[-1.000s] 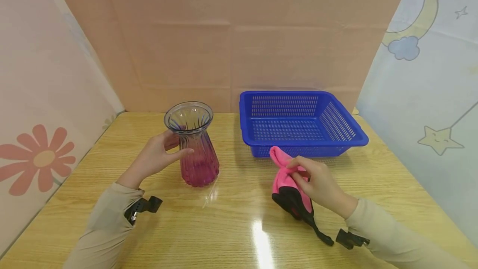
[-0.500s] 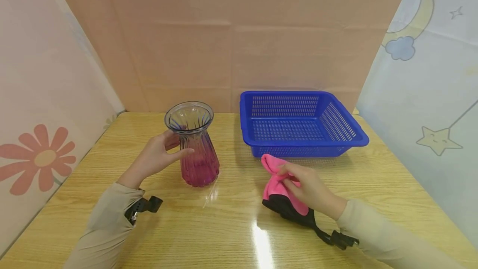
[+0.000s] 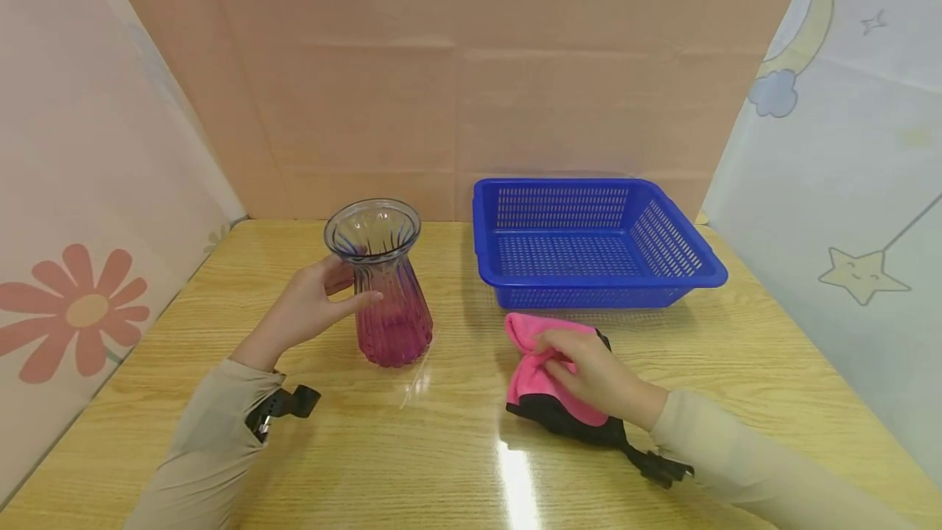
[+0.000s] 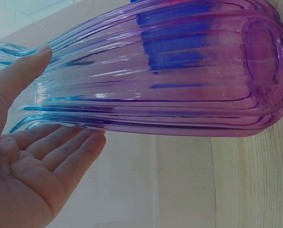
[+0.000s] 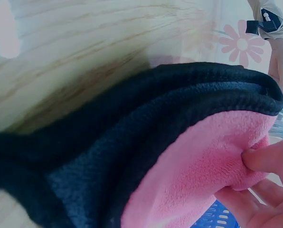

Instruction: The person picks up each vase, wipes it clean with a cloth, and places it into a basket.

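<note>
In the head view, a ribbed glass vase (image 3: 395, 309), clear at the flared rim and purple-pink toward the base, stands upright on the table. My left hand (image 3: 309, 305) grips it around the narrow neck, thumb in front and fingers behind. The left wrist view shows that thumb and those fingers on either side of the vase (image 4: 165, 71). To the right, my right hand (image 3: 592, 370) pinches a folded pink cloth (image 3: 533, 379) with black edging. Close up, the cloth (image 5: 193, 156) is fluffy, bunched between thumb and fingers, with a dark inner side.
Behind the cloth, a blue plastic basket (image 3: 567, 256) with slotted walls sits at the back right of the wooden table (image 3: 412, 464). Patterned sheets enclose the left, back and right. Light glares off the table's front middle.
My right hand has moved left and slightly down with the cloth, bringing it nearer the vase. The left hand and the vase have stayed put.
</note>
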A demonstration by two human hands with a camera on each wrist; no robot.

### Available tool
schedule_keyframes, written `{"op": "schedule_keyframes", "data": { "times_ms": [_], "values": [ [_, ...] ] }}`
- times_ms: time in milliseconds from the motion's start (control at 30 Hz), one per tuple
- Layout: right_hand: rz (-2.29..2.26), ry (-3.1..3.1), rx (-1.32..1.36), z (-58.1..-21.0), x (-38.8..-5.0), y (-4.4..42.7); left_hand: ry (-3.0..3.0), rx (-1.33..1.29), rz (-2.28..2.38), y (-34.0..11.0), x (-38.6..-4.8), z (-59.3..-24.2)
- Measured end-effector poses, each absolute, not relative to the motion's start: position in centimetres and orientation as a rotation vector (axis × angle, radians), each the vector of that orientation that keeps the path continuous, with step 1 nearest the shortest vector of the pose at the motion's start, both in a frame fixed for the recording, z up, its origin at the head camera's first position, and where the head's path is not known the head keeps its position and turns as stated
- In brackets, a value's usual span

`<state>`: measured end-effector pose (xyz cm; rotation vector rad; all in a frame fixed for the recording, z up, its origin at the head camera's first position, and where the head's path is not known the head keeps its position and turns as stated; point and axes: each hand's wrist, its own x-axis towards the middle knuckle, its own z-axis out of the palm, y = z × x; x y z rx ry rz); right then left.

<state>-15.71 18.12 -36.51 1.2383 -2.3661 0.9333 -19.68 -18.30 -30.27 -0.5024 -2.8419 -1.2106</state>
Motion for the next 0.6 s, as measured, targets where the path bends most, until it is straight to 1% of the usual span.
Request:
{"op": "schedule_keyframes", "data": {
  "times_ms": [267,600],
  "values": [
    [0.913,-2.430,1.193,-36.8,-15.6,17.7,-2.847,-0.498,-1.200,-18.3,-19.5,-30.0],
    [0.759,-2.550,1.235,-37.2,-15.7,16.6,-2.857,-0.486,-1.203,-18.3,-19.3,-29.8]
  ]
}}
